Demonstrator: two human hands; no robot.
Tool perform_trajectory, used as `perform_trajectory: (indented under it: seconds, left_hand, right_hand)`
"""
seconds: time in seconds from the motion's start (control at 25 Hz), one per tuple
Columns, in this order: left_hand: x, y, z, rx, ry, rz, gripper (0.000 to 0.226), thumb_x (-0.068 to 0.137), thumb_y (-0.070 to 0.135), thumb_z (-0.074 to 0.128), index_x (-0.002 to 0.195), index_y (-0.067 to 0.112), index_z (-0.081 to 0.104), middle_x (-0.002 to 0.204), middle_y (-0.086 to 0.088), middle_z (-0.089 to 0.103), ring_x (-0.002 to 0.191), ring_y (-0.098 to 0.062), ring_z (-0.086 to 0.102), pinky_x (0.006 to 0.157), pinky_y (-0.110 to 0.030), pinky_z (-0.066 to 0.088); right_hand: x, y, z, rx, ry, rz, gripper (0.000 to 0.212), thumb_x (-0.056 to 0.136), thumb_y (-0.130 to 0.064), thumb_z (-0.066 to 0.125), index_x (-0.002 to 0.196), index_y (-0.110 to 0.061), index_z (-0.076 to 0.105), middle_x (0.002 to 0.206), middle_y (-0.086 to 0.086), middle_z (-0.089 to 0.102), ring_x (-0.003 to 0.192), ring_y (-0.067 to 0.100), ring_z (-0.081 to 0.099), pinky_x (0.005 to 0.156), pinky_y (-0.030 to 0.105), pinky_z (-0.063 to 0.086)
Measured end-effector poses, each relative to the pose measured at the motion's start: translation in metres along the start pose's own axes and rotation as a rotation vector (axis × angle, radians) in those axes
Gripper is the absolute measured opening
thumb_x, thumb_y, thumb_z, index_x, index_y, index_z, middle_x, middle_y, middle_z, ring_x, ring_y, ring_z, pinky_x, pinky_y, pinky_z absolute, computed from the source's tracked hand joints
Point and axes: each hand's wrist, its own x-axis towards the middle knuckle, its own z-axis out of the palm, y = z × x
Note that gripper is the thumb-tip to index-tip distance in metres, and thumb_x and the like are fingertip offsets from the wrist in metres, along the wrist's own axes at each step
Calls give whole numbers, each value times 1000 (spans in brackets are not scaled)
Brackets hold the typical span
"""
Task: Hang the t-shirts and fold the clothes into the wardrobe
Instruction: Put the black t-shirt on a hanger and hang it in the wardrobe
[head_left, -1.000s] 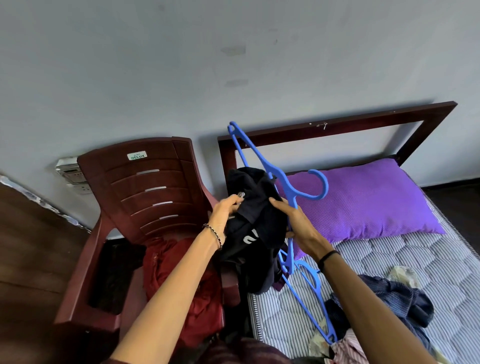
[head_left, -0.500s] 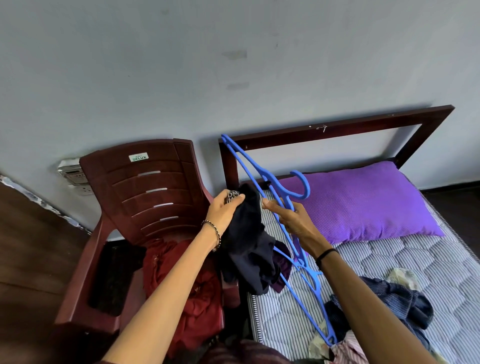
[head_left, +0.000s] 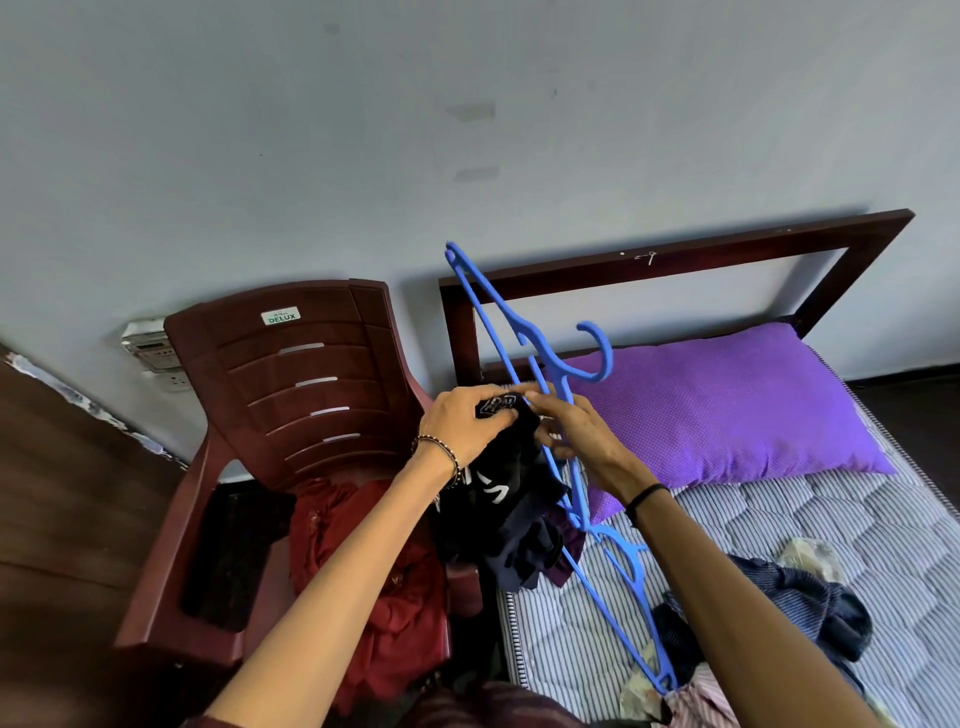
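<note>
While the left hand grips a black shirt at its top, the right hand holds a blue hanger against it.

Chair stands left of the bed, clothes on both; pillow at bedhead

— How are the arms lying?

— Both are stretching forward from the bottom edge of the view, the left arm and the right arm angling inward so the hands are meeting in the middle.

— What is the left hand doing?

— The left hand is showing its back, with its fingers curling over and pinching the top of the shirt. A bracelet is sitting on that wrist.

— And the right?

— The right hand is curling its fingers round the hanger, fingertips close to the left ones. It is wearing a black band at the wrist.
</note>
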Motion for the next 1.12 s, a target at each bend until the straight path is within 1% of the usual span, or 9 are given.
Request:
perform_trajectory:
  seconds: [0.08, 0.2, 0.32, 0.44, 0.52, 0.68, 0.76, 0.88, 1.12]
  left_hand:
    - [3, -9, 2, -87, 14, 37, 26, 77, 49, 78, 98, 35, 73, 91, 14, 73, 91, -9, 67, 79, -31, 54]
    - [5, -16, 5, 26, -33, -3, 20, 79, 38, 78, 94, 26, 72, 92, 8, 71, 91, -17, 67, 81, -37, 55]
    - [3, -31, -3, 344, -41, -185, 21, 85, 29, 68, 105, 24, 68, 113, -3, 65, 107, -28, 63, 83, -37, 51]
    - [-1, -49, -10, 388, -58, -399, 14, 86, 31, 69, 97, 23, 68, 111, -4, 63, 106, -30, 63, 82, -32, 48]
    - [1, -51, -9, 140, -86, -427, 7, 85, 18, 71, 80, 22, 68, 98, -9, 70, 90, -29, 69, 80, -35, 56]
    - [0, -23, -8, -918, -117, -643, 18, 90, -2, 53, 80, 10, 62, 76, -11, 64, 64, -20, 62, 59, -35, 59]
    - [-3, -11, -11, -1056, -178, -705, 5, 76, 10, 57, 81, 12, 58, 74, -7, 58, 63, -20, 58, 61, -30, 52]
    - [-9, -7, -16, -968, -342, -658, 25, 54, 17, 61, 79, 14, 62, 79, -5, 63, 68, -20, 60, 68, -30, 49]
    - [-19, 0, -13, -1261, -297, -576, 11, 82, 13, 64, 81, 9, 73, 80, -5, 71, 71, -19, 67, 68, -27, 55]
  right_hand:
    - [0, 4, -3, -74, -3, -23, 42, 102, -44, 59, 94, -3, 67, 74, 6, 53, 62, 16, 48, 59, 30, 37]
    - [-2, 5, -5, -129, 60, -114, 48, 102, -48, 58, 71, -15, 41, 65, 4, 33, 59, 16, 31, 58, 29, 30]
    - [-5, 3, -15, -46, 132, -139, 48, 104, -43, 57, 70, -23, 28, 65, 1, 20, 57, 15, 18, 52, 24, 22]
    - [-9, 7, -27, -45, 140, -131, 50, 102, -45, 58, 73, -22, 25, 68, 7, 18, 61, 20, 15, 53, 26, 20]
    - [-11, 11, -28, -81, 154, -116, 47, 103, -43, 59, 71, -24, 29, 65, -1, 21, 58, 14, 18, 52, 24, 21]
    - [-9, 22, -27, -74, 156, -62, 50, 101, -44, 60, 66, -28, 28, 62, -6, 23, 57, 13, 19, 53, 26, 20]
    - [-8, 28, -32, -138, 193, -59, 51, 101, -46, 60, 65, -29, 28, 62, -7, 24, 58, 13, 20, 55, 29, 20]
    - [-10, 32, -36, -196, 292, -64, 49, 103, -44, 57, 66, -27, 30, 56, -13, 26, 53, 9, 22, 54, 29, 21]
    - [-15, 38, -35, -238, 371, -49, 49, 101, -46, 60, 66, -25, 32, 52, -15, 29, 50, 5, 25, 53, 28, 23]
